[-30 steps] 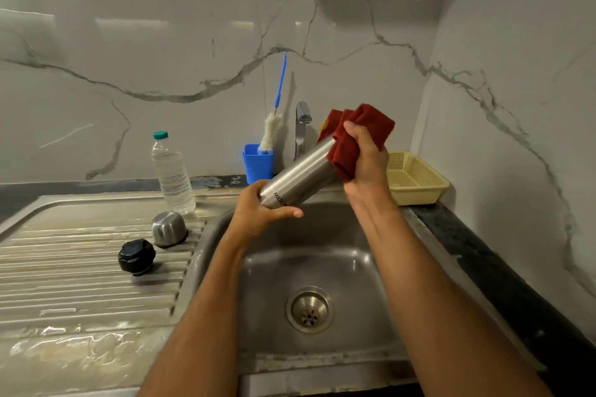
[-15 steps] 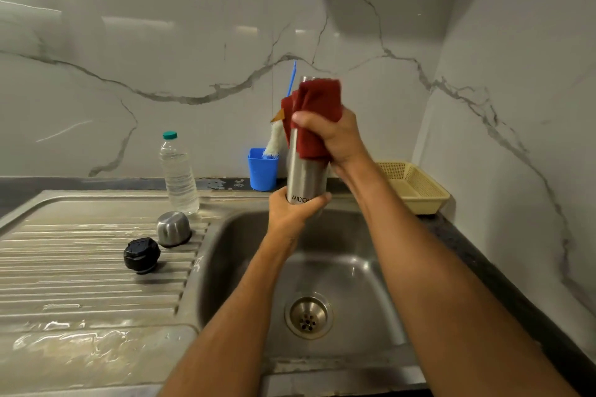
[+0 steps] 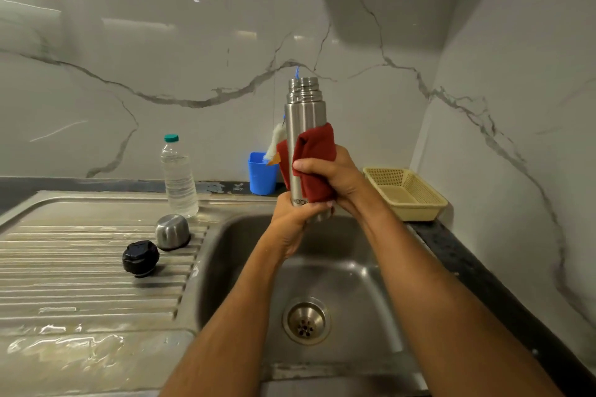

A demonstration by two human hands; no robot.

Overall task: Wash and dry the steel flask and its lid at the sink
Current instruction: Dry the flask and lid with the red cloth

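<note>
The steel flask [image 3: 303,113] stands upright over the sink basin [image 3: 351,271], its threaded mouth bare at the top. My left hand [image 3: 292,219] grips its base from below. My right hand [image 3: 335,176] holds a dark red cloth [image 3: 317,161] wrapped round the flask's lower half. The steel cap [image 3: 172,231] and the black stopper lid [image 3: 140,258] sit apart on the ribbed drainboard [image 3: 80,267] to the left.
A clear plastic water bottle [image 3: 178,176] stands behind the cap. A blue cup [image 3: 260,177] with a bottle brush is at the back wall, partly hidden by the flask. A beige plastic basket [image 3: 406,193] sits on the dark counter at right. Water pools on the drainboard's front.
The flask went from tilted to upright. The red cloth slid down from the flask's top to its lower half, uncovering the neck.
</note>
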